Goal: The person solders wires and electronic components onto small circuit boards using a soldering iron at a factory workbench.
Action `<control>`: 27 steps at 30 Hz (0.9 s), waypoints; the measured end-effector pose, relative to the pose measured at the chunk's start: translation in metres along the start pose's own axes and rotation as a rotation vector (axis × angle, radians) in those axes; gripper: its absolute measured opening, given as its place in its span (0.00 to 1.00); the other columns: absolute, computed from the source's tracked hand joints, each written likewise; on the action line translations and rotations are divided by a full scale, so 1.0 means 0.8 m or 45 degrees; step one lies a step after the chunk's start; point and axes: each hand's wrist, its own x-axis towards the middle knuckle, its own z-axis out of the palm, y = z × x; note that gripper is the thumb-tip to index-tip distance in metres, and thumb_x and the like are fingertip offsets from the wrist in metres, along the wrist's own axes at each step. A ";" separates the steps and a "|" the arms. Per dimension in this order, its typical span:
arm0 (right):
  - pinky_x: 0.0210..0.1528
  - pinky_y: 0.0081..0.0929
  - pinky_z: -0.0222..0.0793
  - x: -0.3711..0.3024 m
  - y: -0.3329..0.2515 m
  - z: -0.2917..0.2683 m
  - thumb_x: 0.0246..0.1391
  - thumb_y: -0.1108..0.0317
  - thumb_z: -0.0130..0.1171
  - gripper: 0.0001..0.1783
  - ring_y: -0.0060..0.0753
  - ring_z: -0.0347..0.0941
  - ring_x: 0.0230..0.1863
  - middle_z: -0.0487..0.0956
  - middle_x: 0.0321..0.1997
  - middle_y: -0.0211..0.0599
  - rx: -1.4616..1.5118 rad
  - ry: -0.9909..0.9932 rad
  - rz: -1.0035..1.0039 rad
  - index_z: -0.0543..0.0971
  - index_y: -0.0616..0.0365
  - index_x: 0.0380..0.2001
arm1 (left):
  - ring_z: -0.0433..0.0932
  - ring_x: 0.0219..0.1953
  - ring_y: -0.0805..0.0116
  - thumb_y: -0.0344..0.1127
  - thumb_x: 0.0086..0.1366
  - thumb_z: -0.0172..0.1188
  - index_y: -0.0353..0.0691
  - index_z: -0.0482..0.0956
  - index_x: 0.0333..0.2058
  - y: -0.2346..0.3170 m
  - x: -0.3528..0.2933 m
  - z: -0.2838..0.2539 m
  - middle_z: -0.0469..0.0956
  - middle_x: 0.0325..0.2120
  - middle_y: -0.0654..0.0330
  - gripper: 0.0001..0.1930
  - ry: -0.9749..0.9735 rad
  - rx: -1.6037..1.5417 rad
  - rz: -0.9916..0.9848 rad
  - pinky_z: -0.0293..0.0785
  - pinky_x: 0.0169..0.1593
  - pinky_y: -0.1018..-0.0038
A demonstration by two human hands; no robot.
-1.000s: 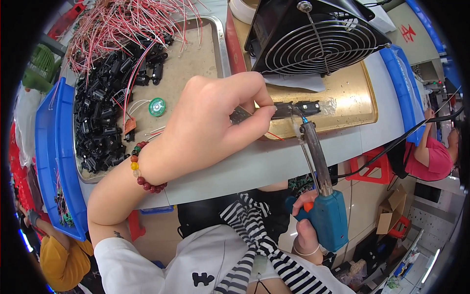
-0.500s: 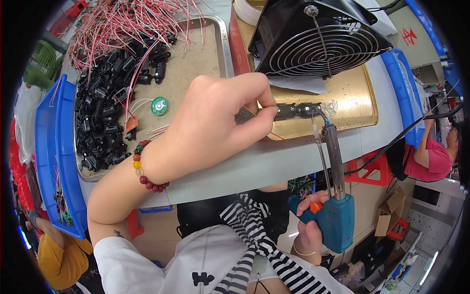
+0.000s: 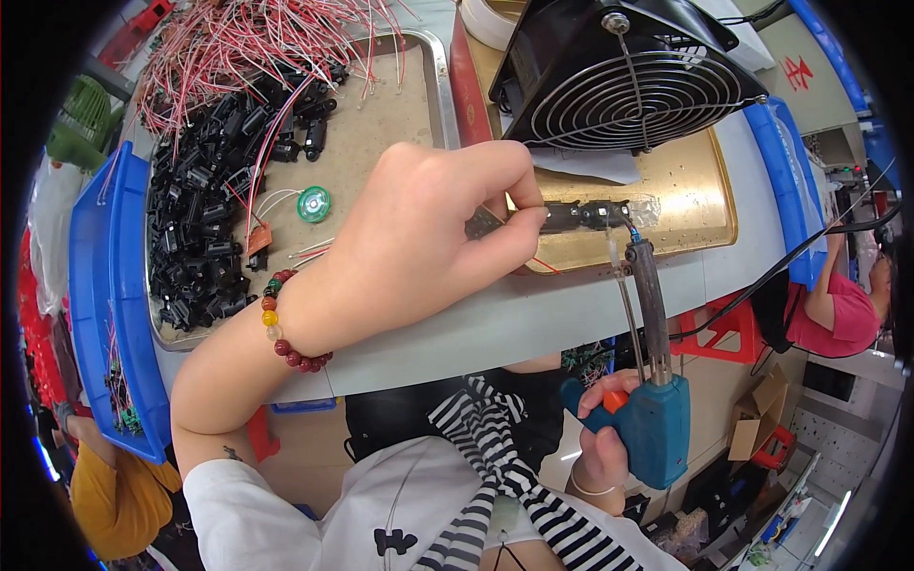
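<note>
My left hand [image 3: 447,209] reaches over the bench with thumb and forefinger pinched together at the left end of a row of small black plastic housings [image 3: 595,214]. What the pinch holds is too small to make out; a short red wire [image 3: 546,265] shows just below it. My right hand [image 3: 602,443] grips a teal soldering gun [image 3: 657,433] with an orange trigger. The gun points upward, its bent tip at the right end of the row, touching or very near the last housing. The housings lie over a gold-coloured metal tray [image 3: 690,209].
Behind the row stands a black fan [image 3: 638,95] with a wire grille. At left, a metal tray [image 3: 440,95] holds black housings [image 3: 205,209], red and white wires [image 3: 257,57] and a green round part [image 3: 313,204]. Blue bins [image 3: 100,285] flank the bench. Other people sit nearby.
</note>
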 end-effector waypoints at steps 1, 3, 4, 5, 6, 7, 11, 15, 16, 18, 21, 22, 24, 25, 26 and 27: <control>0.32 0.25 0.66 0.000 0.000 0.000 0.45 0.66 0.59 0.29 0.32 0.69 0.34 0.68 0.45 0.45 0.004 0.001 -0.005 0.65 0.62 0.51 | 0.75 0.19 0.78 0.27 0.53 0.61 0.34 0.75 0.24 -0.001 0.000 0.001 0.74 0.15 0.62 0.04 0.010 -0.001 0.015 0.67 0.24 0.83; 0.32 0.25 0.66 0.000 0.000 0.001 0.45 0.66 0.59 0.29 0.32 0.69 0.34 0.68 0.45 0.45 0.009 -0.001 -0.010 0.65 0.62 0.51 | 0.75 0.19 0.78 0.28 0.53 0.61 0.35 0.75 0.24 -0.001 0.000 0.000 0.74 0.15 0.62 0.04 0.022 0.000 0.030 0.67 0.24 0.83; 0.32 0.25 0.66 0.001 0.000 0.001 0.45 0.66 0.59 0.29 0.32 0.69 0.34 0.68 0.45 0.45 0.006 -0.004 -0.019 0.65 0.62 0.51 | 0.74 0.19 0.78 0.28 0.53 0.62 0.35 0.75 0.24 -0.001 0.000 -0.002 0.74 0.16 0.62 0.04 0.017 -0.009 0.035 0.67 0.24 0.83; 0.32 0.25 0.66 0.001 0.001 0.000 0.44 0.66 0.60 0.29 0.32 0.69 0.34 0.68 0.45 0.45 -0.001 -0.002 -0.028 0.65 0.62 0.51 | 0.74 0.18 0.78 0.28 0.53 0.62 0.35 0.75 0.24 -0.001 0.001 -0.002 0.74 0.16 0.63 0.04 0.008 -0.024 0.041 0.66 0.23 0.82; 0.32 0.25 0.66 0.001 0.001 0.001 0.44 0.66 0.60 0.29 0.32 0.69 0.34 0.68 0.45 0.45 -0.003 -0.001 -0.028 0.65 0.62 0.51 | 0.74 0.18 0.78 0.28 0.53 0.62 0.35 0.75 0.24 0.002 0.003 -0.005 0.74 0.16 0.63 0.04 0.008 -0.026 0.042 0.66 0.23 0.82; 0.32 0.25 0.66 0.001 0.001 0.001 0.44 0.66 0.59 0.29 0.32 0.69 0.34 0.69 0.45 0.45 0.013 0.001 -0.025 0.66 0.62 0.51 | 0.74 0.19 0.77 0.28 0.52 0.62 0.36 0.76 0.25 0.008 0.006 -0.012 0.74 0.17 0.63 0.04 -0.057 -0.065 -0.005 0.65 0.22 0.81; 0.32 0.25 0.65 0.000 0.003 -0.003 0.44 0.66 0.60 0.29 0.31 0.70 0.34 0.69 0.44 0.45 0.032 0.008 -0.041 0.66 0.62 0.51 | 0.73 0.22 0.76 0.28 0.50 0.64 0.39 0.77 0.27 0.000 0.016 -0.031 0.73 0.19 0.64 0.05 -0.299 -0.057 0.150 0.65 0.21 0.79; 0.32 0.24 0.65 0.001 0.000 -0.002 0.43 0.67 0.60 0.30 0.31 0.70 0.34 0.69 0.44 0.45 0.031 0.015 -0.016 0.66 0.62 0.51 | 0.73 0.23 0.71 0.28 0.49 0.65 0.39 0.78 0.29 -0.011 0.014 -0.037 0.72 0.21 0.64 0.07 -0.303 0.108 0.286 0.67 0.23 0.77; 0.32 0.24 0.65 0.001 0.001 -0.002 0.43 0.66 0.60 0.30 0.31 0.70 0.34 0.69 0.44 0.45 0.032 0.020 -0.017 0.66 0.62 0.51 | 0.73 0.25 0.69 0.28 0.48 0.65 0.40 0.79 0.29 -0.013 0.013 -0.038 0.72 0.23 0.63 0.08 -0.274 0.210 0.332 0.68 0.25 0.75; 0.32 0.24 0.65 0.002 0.001 -0.002 0.43 0.66 0.60 0.30 0.31 0.70 0.34 0.69 0.44 0.45 0.028 0.029 -0.018 0.65 0.62 0.51 | 0.72 0.27 0.66 0.28 0.48 0.65 0.40 0.79 0.30 -0.013 0.013 -0.038 0.72 0.25 0.63 0.08 -0.245 0.308 0.381 0.69 0.27 0.74; 0.32 0.24 0.65 0.006 0.001 -0.001 0.43 0.66 0.60 0.30 0.31 0.70 0.34 0.69 0.44 0.45 0.050 0.008 -0.038 0.65 0.62 0.51 | 0.71 0.32 0.64 0.29 0.44 0.65 0.42 0.80 0.29 -0.003 0.014 -0.039 0.71 0.28 0.63 0.10 -0.133 0.669 0.564 0.70 0.34 0.70; 0.32 0.24 0.65 0.006 0.002 -0.002 0.43 0.66 0.60 0.30 0.31 0.69 0.34 0.69 0.44 0.45 0.043 -0.003 -0.046 0.65 0.62 0.51 | 0.71 0.33 0.64 0.29 0.43 0.65 0.44 0.80 0.28 -0.001 0.013 -0.038 0.70 0.29 0.63 0.10 -0.089 0.721 0.573 0.69 0.37 0.69; 0.32 0.24 0.65 0.008 0.003 -0.003 0.43 0.66 0.61 0.30 0.31 0.69 0.34 0.69 0.44 0.45 0.038 -0.020 -0.054 0.64 0.62 0.51 | 0.70 0.34 0.63 0.29 0.41 0.65 0.45 0.80 0.27 0.005 0.011 -0.038 0.70 0.29 0.63 0.10 -0.042 0.776 0.577 0.68 0.39 0.68; 0.32 0.24 0.64 0.009 0.004 -0.004 0.43 0.66 0.60 0.31 0.31 0.69 0.33 0.69 0.44 0.45 0.031 -0.046 -0.067 0.64 0.62 0.51 | 0.69 0.34 0.64 0.29 0.41 0.64 0.46 0.80 0.26 0.007 0.011 -0.038 0.69 0.29 0.64 0.10 -0.050 0.822 0.564 0.67 0.39 0.69; 0.32 0.24 0.64 0.009 0.004 -0.005 0.43 0.66 0.60 0.31 0.31 0.69 0.33 0.69 0.44 0.45 0.023 -0.071 -0.079 0.64 0.62 0.51 | 0.68 0.33 0.64 0.29 0.40 0.63 0.46 0.80 0.26 0.008 0.010 -0.039 0.68 0.28 0.65 0.09 -0.058 0.867 0.550 0.65 0.38 0.70; 0.32 0.24 0.64 0.010 0.004 -0.007 0.43 0.66 0.60 0.31 0.31 0.69 0.33 0.69 0.44 0.45 0.022 -0.074 -0.079 0.64 0.62 0.51 | 0.68 0.33 0.64 0.29 0.40 0.63 0.46 0.80 0.26 0.008 0.010 -0.040 0.68 0.28 0.65 0.09 -0.057 0.867 0.548 0.65 0.38 0.70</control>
